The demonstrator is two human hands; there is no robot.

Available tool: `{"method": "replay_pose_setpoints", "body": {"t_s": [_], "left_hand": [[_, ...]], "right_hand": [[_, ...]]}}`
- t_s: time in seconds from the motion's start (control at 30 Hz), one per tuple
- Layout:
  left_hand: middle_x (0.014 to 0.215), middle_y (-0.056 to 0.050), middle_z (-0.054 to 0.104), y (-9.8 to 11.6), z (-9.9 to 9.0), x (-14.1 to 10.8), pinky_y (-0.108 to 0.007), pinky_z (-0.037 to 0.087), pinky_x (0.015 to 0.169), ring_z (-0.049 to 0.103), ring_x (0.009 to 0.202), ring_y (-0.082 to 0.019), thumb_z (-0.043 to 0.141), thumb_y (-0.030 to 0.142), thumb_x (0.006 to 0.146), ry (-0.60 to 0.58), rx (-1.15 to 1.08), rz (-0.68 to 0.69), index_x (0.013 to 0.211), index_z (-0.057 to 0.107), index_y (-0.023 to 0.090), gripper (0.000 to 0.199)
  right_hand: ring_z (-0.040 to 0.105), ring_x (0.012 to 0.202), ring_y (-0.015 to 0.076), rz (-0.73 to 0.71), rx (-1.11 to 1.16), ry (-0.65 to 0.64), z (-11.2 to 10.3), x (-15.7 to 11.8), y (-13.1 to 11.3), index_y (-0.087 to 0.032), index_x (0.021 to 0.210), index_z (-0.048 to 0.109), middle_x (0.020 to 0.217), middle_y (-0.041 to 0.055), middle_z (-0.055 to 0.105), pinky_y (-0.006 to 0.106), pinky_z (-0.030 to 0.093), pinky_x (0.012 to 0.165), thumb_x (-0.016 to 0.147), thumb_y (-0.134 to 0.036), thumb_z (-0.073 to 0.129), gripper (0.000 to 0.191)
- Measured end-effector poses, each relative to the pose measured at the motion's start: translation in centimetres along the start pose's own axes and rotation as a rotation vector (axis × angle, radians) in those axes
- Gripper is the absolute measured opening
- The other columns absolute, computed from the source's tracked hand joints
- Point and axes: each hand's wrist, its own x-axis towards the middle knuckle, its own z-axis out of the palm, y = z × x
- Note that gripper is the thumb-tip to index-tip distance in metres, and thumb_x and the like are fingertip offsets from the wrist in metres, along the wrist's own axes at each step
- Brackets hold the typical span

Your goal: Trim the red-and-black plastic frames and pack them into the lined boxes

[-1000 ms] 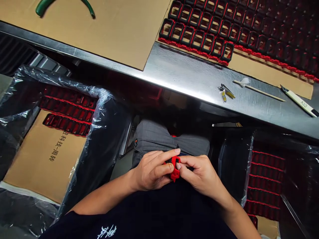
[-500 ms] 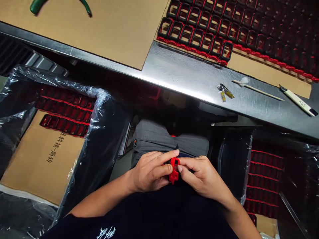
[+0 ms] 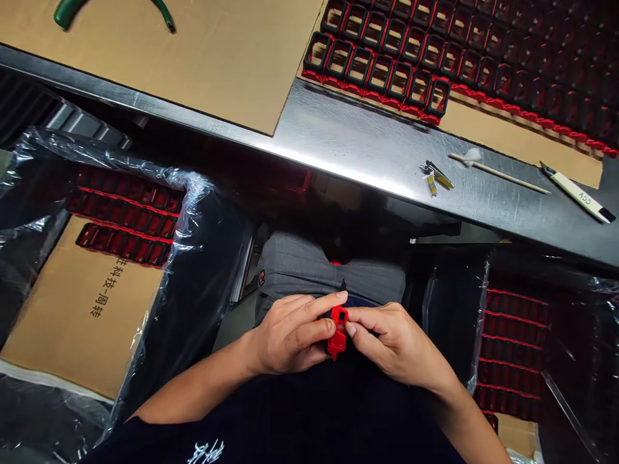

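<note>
A small red plastic part (image 3: 337, 343) with a rectangular opening is held over my lap, close to my body. My left hand (image 3: 296, 332) grips it from the left, thumb pressed on its face and forefinger stretched across its top. From the right, the thumb and forefinger of my right hand (image 3: 394, 341) pinch the part's right edge near the opening. Whether anything small sits between those right fingertips is hidden. The part's back is covered by my left fingers.
Rows of black-and-red frames (image 3: 380, 69) stand on cardboard atop the metal table (image 3: 338, 138). Nail clippers (image 3: 438, 176), a cotton-tipped stick (image 3: 503, 174) and a white-handled knife (image 3: 578, 192) lie nearby. Plastic-lined bins hold more red parts, left (image 3: 126, 216) and right (image 3: 513, 348). Green-handled pliers (image 3: 68, 11) show top left.
Both hands keep the same grip on the red part, with hardly any movement. The whole view has shifted very slightly.
</note>
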Motion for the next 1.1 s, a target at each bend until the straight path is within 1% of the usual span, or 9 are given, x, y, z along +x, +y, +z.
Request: {"method": "replay_pose_setpoints", "body": {"t_s": [0.13,0.27,0.4,0.53,0.63,0.73,0.87,0.97,1.1], "left_hand": [[0.118,-0.02,0.075,0.11,-0.06,0.16,-0.025,0.053,0.06,0.067,0.064,-0.013,0.063,0.029,0.094,0.0,0.004,0.014,0.109,0.049,0.021,0.022],[0.118,-0.018,0.075,0.11,-0.12,0.14,-0.024,0.052,0.06,0.067,0.065,-0.013,0.062,0.026,0.093,-0.011,0.023,0.018,0.109,0.049,0.021,0.021],[0.12,-0.019,0.075,0.05,-0.14,-0.02,-0.024,0.052,0.06,0.068,0.066,-0.014,0.064,0.026,0.092,-0.018,0.024,0.016,0.113,0.049,0.022,0.027],[0.119,-0.019,0.075,0.07,-0.09,-0.06,-0.025,0.052,0.059,0.068,0.065,-0.014,0.063,0.026,0.093,-0.021,0.021,0.011,0.113,0.048,0.022,0.025],[0.119,-0.021,0.074,0.12,-0.09,0.01,-0.025,0.052,0.06,0.068,0.066,-0.014,0.062,0.025,0.093,-0.015,0.01,0.026,0.112,0.048,0.02,0.024],[0.12,-0.02,0.074,0.14,-0.16,0.09,-0.025,0.053,0.06,0.068,0.065,-0.014,0.06,0.026,0.094,-0.035,0.028,0.025,0.108,0.049,0.02,0.019],[0.12,-0.018,0.075,0.11,-0.27,0.16,-0.025,0.052,0.059,0.066,0.063,-0.013,0.061,0.028,0.094,-0.042,0.05,0.021,0.104,0.05,0.021,0.016],[0.118,-0.018,0.075,0.07,-0.29,0.21,-0.025,0.053,0.059,0.067,0.064,-0.013,0.061,0.028,0.095,-0.038,0.046,0.031,0.105,0.049,0.021,0.018],[0.119,-0.02,0.075,0.1,-0.29,0.31,-0.025,0.053,0.059,0.068,0.066,-0.013,0.058,0.029,0.097,-0.035,0.033,0.048,0.108,0.048,0.02,0.018]], "right_hand": [[0.035,0.049,0.0079,0.028,0.026,0.024,0.23,0.01,0.13,-0.02,0.09,0.072,0.06,-0.0059,0.051,0.023,0.031,0.051,0.098,-0.018,0.051,0.023],[0.039,0.049,0.008,0.049,-0.001,0.056,0.51,0.18,0.03,-0.02,0.08,0.07,0.059,-0.0053,0.053,0.023,0.032,0.052,0.099,-0.02,0.05,0.027],[0.038,0.05,0.0083,0.013,-0.017,0.019,0.21,0.12,-0.12,-0.02,0.083,0.067,0.061,-0.0052,0.051,0.024,0.032,0.053,0.101,-0.02,0.047,0.027],[0.034,0.05,0.0083,0.013,-0.01,-0.005,0.0,-0.06,-0.04,-0.02,0.086,0.068,0.061,-0.0058,0.047,0.024,0.031,0.053,0.101,-0.02,0.045,0.027],[0.032,0.049,0.0082,0.031,0.005,0.009,0.17,-0.04,0.11,-0.02,0.086,0.069,0.059,-0.0064,0.045,0.023,0.029,0.051,0.1,-0.02,0.047,0.026],[0.034,0.049,0.0079,0.039,0.01,0.036,0.36,0.06,0.16,-0.02,0.083,0.068,0.06,-0.006,0.047,0.023,0.029,0.051,0.099,-0.02,0.049,0.025],[0.035,0.049,0.0082,0.024,0.0,0.024,0.24,0.05,0.01,-0.02,0.08,0.065,0.06,-0.0057,0.047,0.023,0.03,0.052,0.1,-0.021,0.047,0.027],[0.033,0.05,0.0084,0.017,0.0,0.01,0.13,-0.06,-0.06,-0.02,0.081,0.066,0.059,-0.0059,0.045,0.023,0.03,0.053,0.101,-0.02,0.046,0.027],[0.031,0.049,0.0085,0.05,0.022,0.021,0.27,-0.07,0.08,-0.02,0.083,0.068,0.059,-0.0061,0.043,0.023,0.028,0.051,0.1,-0.021,0.048,0.027]]}}
